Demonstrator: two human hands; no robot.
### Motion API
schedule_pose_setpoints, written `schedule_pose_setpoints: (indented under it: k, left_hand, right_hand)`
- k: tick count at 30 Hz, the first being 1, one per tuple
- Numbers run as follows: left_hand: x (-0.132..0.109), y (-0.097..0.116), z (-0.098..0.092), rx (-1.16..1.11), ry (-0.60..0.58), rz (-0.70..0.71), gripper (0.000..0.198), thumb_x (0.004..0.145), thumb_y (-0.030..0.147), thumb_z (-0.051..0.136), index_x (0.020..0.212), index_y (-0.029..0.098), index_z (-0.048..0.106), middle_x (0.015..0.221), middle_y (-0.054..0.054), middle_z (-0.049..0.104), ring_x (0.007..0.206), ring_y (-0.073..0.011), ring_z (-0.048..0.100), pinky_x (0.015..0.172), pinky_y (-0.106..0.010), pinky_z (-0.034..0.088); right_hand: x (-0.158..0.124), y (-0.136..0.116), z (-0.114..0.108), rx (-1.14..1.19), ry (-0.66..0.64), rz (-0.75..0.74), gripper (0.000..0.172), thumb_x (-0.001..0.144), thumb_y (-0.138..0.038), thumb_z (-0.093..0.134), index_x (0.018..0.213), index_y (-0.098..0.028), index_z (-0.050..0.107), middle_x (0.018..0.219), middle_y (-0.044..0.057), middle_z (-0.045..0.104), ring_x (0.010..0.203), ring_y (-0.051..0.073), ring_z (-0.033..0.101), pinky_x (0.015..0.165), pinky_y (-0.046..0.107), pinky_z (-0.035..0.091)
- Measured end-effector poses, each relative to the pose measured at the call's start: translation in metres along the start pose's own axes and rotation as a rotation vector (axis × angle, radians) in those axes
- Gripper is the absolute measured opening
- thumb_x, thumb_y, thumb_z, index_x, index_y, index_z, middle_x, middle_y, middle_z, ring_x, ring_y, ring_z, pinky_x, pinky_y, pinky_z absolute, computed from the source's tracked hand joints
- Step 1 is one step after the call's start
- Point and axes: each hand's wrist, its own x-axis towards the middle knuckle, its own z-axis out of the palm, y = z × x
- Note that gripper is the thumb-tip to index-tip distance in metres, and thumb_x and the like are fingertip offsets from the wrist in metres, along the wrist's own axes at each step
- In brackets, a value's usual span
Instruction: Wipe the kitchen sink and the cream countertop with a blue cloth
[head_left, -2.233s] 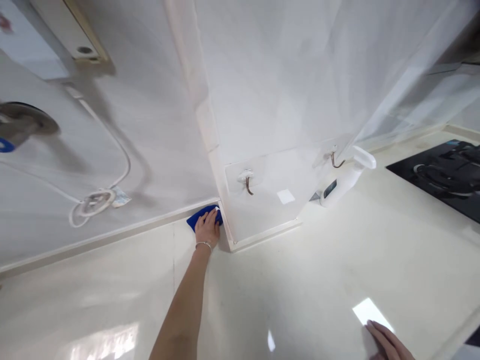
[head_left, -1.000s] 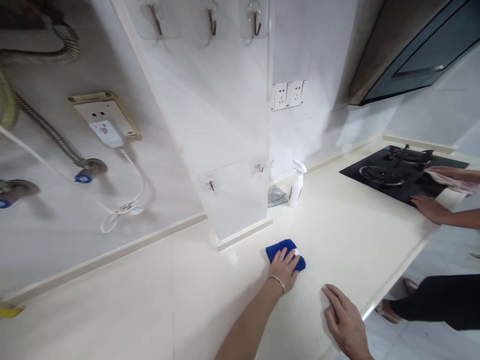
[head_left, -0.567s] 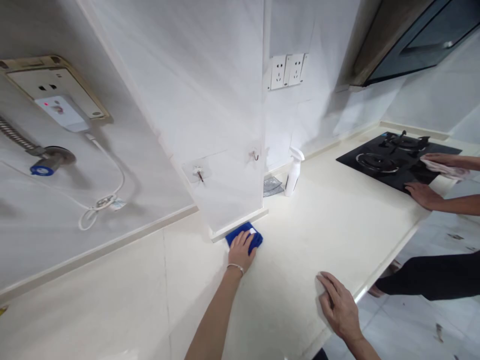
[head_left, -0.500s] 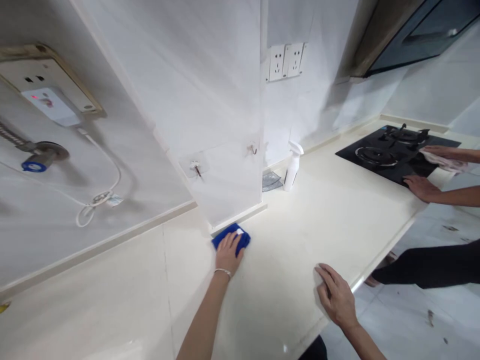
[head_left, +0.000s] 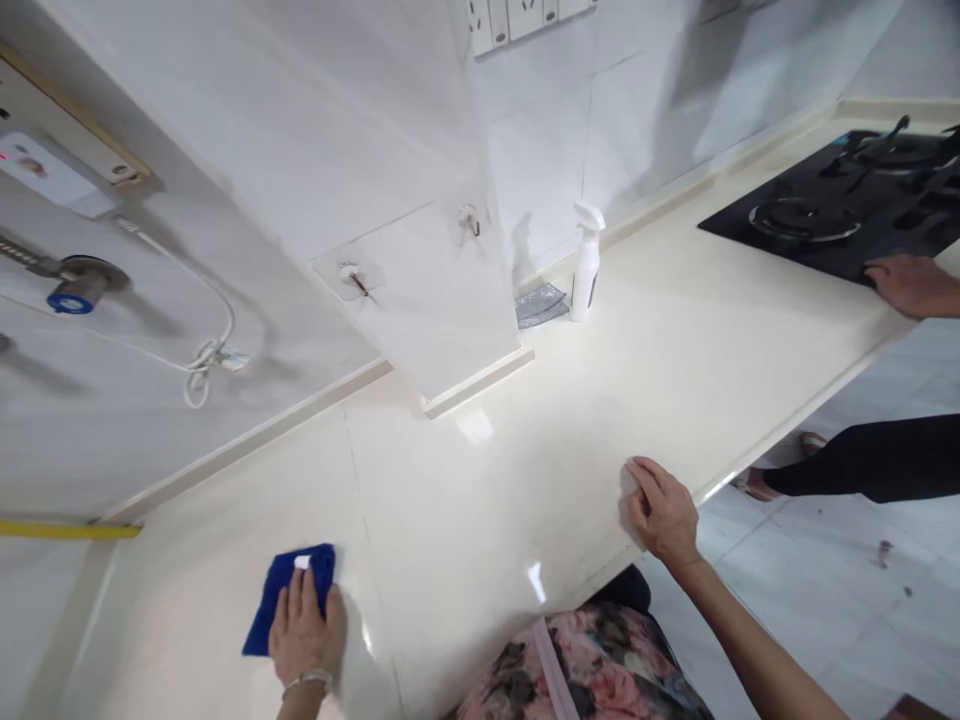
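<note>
My left hand lies over a folded blue cloth, holding it down against the cream countertop at the lower left. The fingers stretch forward across the cloth, up to a small white label. By the counter's front edge, my right hand leans on the surface with its fingers loosely bent and nothing held. A white spray bottle stands upright near the wall, beside a flat grey packet or cloth.
A wall pillar with two hooks juts onto the counter. At the right is a black gas stove, where another person's hand touches its near edge. A yellow pipe runs in at the far left.
My left hand has slid the blue cloth from the pillar's foot to the lower left. My right hand stays by the front edge. The view has shifted.
</note>
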Motion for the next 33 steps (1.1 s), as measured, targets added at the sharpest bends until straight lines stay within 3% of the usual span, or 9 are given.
schedule_pose_setpoints:
  k: [3,6,9,12,15,18,22,26,33]
  left_hand:
    - [-0.040,0.025,0.003,-0.004,0.074,0.348,0.068,0.102,0.051,0.021,0.153,0.012,0.041,0.158,-0.009,0.039,0.148,-0.0337,0.031,0.115,-0.055,0.036]
    - [-0.073,0.068,0.004,-0.045,0.149,0.763,0.058,0.102,0.031,0.037,0.158,0.018,0.031,0.158,-0.010,0.040,0.150,-0.0321,0.029,0.110,-0.050,0.040]
    - [-0.102,0.134,0.000,-0.061,0.060,0.981,0.065,0.098,0.016,0.040,0.161,0.021,0.023,0.161,-0.006,0.035,0.153,-0.0307,0.020,0.114,-0.049,0.034]
    - [-0.120,0.216,-0.003,-0.118,-0.075,1.199,0.064,0.097,0.016,0.041,0.159,0.021,0.028,0.165,-0.002,0.028,0.155,-0.0314,0.011,0.122,-0.051,0.024]
    - [-0.117,0.303,0.001,-0.189,-0.200,1.347,0.062,0.099,0.022,0.042,0.159,0.024,0.028,0.167,0.004,0.018,0.156,-0.0284,0.005,0.126,-0.051,0.018]
    - [-0.096,0.387,0.011,-0.233,-0.280,1.396,0.061,0.100,0.023,0.041,0.159,0.029,0.028,0.168,0.009,0.014,0.156,-0.0245,0.005,0.128,-0.049,0.016]
    - [-0.068,0.471,0.024,-0.246,-0.289,1.361,0.060,0.099,0.023,0.042,0.159,0.027,0.031,0.167,0.005,0.020,0.156,-0.0262,0.009,0.128,-0.052,0.016]
    - [-0.061,0.500,0.031,-0.289,-0.214,1.332,0.061,0.098,0.023,0.046,0.158,0.023,0.033,0.166,0.000,0.026,0.155,-0.0298,0.012,0.128,-0.056,0.019]
    - [-0.048,0.476,0.039,-0.360,-0.095,1.355,0.050,0.100,0.022,0.050,0.149,0.028,0.048,0.155,-0.001,0.046,0.150,-0.0257,0.031,0.124,-0.051,0.032]
  right_hand:
    - [0.000,-0.001,-0.001,0.019,0.005,0.017,0.045,0.087,-0.017,0.052,0.131,-0.022,0.062,0.136,0.010,0.063,0.118,0.027,0.062,0.099,0.042,0.050]
    - [0.000,-0.002,-0.002,0.047,-0.012,0.035,0.046,0.087,-0.016,0.051,0.132,-0.021,0.062,0.138,0.011,0.062,0.119,0.027,0.061,0.102,0.043,0.048]
    - [0.000,-0.002,-0.004,0.070,-0.053,0.055,0.047,0.087,-0.016,0.050,0.132,-0.021,0.062,0.139,0.011,0.061,0.120,0.028,0.060,0.104,0.044,0.047]
    - [0.000,-0.001,-0.005,0.088,-0.081,0.067,0.046,0.088,-0.017,0.051,0.133,-0.020,0.062,0.140,0.012,0.060,0.123,0.029,0.058,0.106,0.045,0.046]
    - [-0.001,-0.001,-0.005,0.101,-0.087,0.060,0.048,0.087,-0.016,0.050,0.133,-0.020,0.061,0.141,0.012,0.059,0.126,0.029,0.056,0.107,0.046,0.046]
    - [0.001,-0.002,-0.004,0.107,-0.056,0.037,0.052,0.085,-0.013,0.049,0.135,-0.021,0.059,0.140,0.012,0.060,0.127,0.028,0.056,0.107,0.046,0.046]
    - [0.005,-0.003,-0.002,0.093,-0.008,0.007,0.056,0.082,-0.010,0.048,0.137,-0.019,0.056,0.137,0.013,0.061,0.125,0.028,0.057,0.104,0.046,0.048]
    - [0.007,-0.002,-0.001,0.095,-0.004,-0.009,0.058,0.080,-0.009,0.048,0.136,-0.019,0.056,0.137,0.013,0.061,0.125,0.028,0.057,0.103,0.046,0.049]
    - [0.009,0.000,0.000,0.105,-0.003,-0.027,0.060,0.077,-0.009,0.048,0.135,-0.022,0.056,0.138,0.012,0.061,0.123,0.028,0.059,0.102,0.048,0.051]
